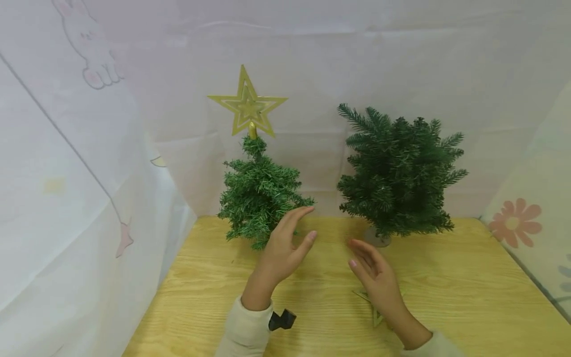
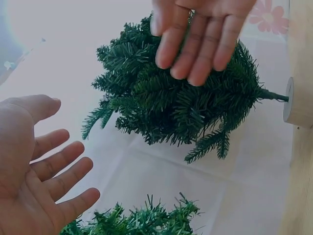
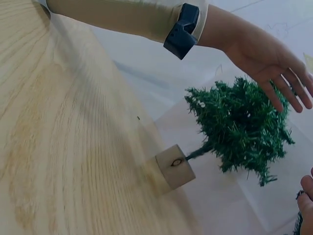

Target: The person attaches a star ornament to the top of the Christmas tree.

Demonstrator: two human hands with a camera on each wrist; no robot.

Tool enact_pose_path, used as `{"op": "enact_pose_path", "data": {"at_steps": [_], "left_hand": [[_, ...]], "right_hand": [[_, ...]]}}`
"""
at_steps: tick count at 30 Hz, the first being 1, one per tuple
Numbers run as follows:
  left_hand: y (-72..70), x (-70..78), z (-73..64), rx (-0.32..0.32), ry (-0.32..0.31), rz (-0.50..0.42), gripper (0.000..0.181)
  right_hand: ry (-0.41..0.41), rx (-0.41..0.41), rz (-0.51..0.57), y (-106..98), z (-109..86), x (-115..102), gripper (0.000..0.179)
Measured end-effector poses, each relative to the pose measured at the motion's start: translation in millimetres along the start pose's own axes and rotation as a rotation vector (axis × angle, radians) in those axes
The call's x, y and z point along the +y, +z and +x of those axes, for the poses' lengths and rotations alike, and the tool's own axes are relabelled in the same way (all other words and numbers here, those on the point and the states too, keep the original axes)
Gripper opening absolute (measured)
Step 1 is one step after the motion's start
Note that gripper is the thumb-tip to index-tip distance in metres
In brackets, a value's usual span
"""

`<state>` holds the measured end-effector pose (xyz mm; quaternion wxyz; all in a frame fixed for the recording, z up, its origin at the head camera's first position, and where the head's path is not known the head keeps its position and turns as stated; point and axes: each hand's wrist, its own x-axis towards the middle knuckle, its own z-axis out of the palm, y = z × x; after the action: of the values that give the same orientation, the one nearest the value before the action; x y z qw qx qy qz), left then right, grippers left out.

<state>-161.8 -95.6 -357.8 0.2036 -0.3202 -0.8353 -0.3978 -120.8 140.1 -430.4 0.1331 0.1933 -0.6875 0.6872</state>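
Observation:
A small artificial Christmas tree [image 1: 260, 193] stands at the back left of the table, with a gold star topper [image 1: 248, 105] on its tip. To the right is a darker, fuller Christmas tree [image 1: 397, 173] on a round base [image 1: 378, 238]. My left hand [image 1: 283, 250] is raised before the left tree, fingers extended, holding nothing. My right hand [image 1: 376, 275] hovers in front of the right tree, fingers slightly bent and nothing in them. Beneath the right hand a second gold star [image 1: 378, 317] lies on the table, partly hidden by it.
The wooden table [image 1: 196, 297] has pale cloth backdrops behind it and at both sides. A printed flower [image 1: 513, 223] shows on the right cloth. In the right wrist view, the left tree's wooden base [image 3: 175, 167] stands on the tabletop.

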Motion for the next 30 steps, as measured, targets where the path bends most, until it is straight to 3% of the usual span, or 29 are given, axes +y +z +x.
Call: {"op": "enact_pose_path", "data": {"at_steps": [11, 19, 26, 30], "left_hand": [[12.9, 4.2, 5.3, 0.028, -0.029, -0.044, 0.053], [18.9, 7.7, 11.1, 0.045, 0.014, -0.038, 0.053], [25.0, 10.0, 16.0, 0.033, 0.003, -0.049, 0.053], [30.9, 11.3, 17.5, 0.028, -0.019, -0.047, 0.053]], "right_hand": [[0.095, 0.047, -0.027, -17.0, -11.0, 27.8, 0.044], [0.119, 0.062, -0.032, -33.9, -18.8, 42.6, 0.047], [0.228, 0.123, -0.014, -48.3, -28.7, 48.9, 0.049], [0.241, 0.138, -0.061, -57.2, -34.7, 48.8, 0.048]]}}
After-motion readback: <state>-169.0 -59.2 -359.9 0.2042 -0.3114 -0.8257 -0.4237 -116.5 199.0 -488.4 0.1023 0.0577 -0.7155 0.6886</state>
